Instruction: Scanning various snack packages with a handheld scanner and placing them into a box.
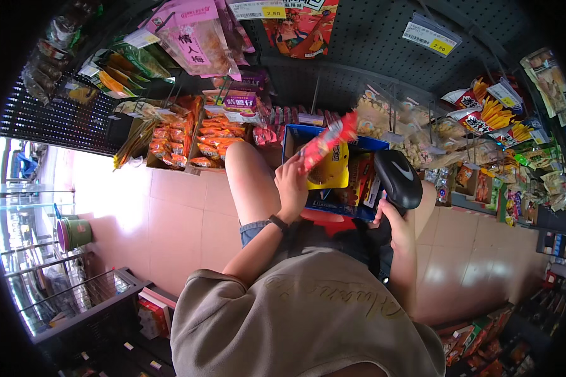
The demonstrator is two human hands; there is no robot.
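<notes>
My left hand [292, 185] grips the lower end of a long red snack packet [328, 141], tilted up to the right and slightly blurred. Behind and below it, a blue cardboard box [290, 136] stands in front of my lap, holding a yellow packet [337, 170], red packets [358, 176] and other goods. My right hand [396, 221] is closed on the handle of a black barcode scanner [398, 179], whose head is over the box's right edge. Some of its fingers are hidden by the scanner.
Ahead is a black pegboard shelf [339, 85] with hanging snack bags on hooks. Cartons of orange-wrapped snacks [172, 141] are at left, bags of chips [490, 118] at right. A green bucket [75, 233] stands on the tiled floor at far left, near a wire basket [99, 287].
</notes>
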